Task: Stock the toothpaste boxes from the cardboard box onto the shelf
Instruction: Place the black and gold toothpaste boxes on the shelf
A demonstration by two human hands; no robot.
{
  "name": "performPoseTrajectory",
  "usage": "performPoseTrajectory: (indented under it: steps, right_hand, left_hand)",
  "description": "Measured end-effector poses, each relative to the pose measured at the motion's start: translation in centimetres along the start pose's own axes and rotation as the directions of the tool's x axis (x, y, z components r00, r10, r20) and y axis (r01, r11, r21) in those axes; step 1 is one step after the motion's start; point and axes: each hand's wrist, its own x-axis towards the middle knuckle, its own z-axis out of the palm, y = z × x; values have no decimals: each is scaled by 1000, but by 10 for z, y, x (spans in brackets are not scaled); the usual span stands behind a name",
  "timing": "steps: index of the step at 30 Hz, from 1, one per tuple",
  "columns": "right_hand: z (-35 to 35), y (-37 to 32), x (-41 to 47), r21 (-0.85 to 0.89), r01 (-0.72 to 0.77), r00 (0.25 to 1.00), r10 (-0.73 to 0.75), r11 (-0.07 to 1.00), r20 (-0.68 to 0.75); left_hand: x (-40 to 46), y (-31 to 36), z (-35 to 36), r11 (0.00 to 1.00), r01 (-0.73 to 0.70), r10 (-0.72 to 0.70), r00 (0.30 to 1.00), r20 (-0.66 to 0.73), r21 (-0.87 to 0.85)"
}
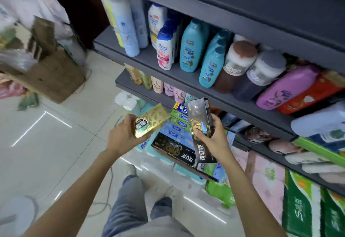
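Observation:
My left hand (124,136) grips a gold toothpaste box (149,120) by its near end, in front of the lower shelf. My right hand (212,138) holds a dark grey and black toothpaste box (200,124) almost upright, its top near the shelf edge. Below both hands, several toothpaste boxes lie stacked on the low shelf, among them a black box with gold print (173,151) and green and blue boxes (180,117). The brown cardboard box (50,80) stands on the floor at the far left, blurred.
Dark grey shelves (186,80) rise at the right, holding shampoo bottles (192,48) and a purple bottle (285,87). Green and pink tissue packs (298,205) fill the bottom right. My legs and shoes stand on the white tiled floor (56,143), with a thin cord beside them.

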Motion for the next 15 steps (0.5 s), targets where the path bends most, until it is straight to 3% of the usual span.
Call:
performPoseTrajectory:
  steps: [2,7,11,15]
  right_hand:
    - [2,-38,1,40,75,997,-77,996,29]
    - [11,-147,16,214,243,964,-260,946,57]
    - [23,-234,30,286,385,919,-392,878,-35]
    - [24,-312,47,191,513,858,-496,837,-131]
  left_hand:
    - [0,2,-33,995,25,-35,994,-108,-95]
    - [21,11,-117,976,-96,7,912,-411,-195]
    - [60,11,-192,977,-213,170,813,-556,-13]
    - [123,8,-263,934,-310,354,734,-580,177]
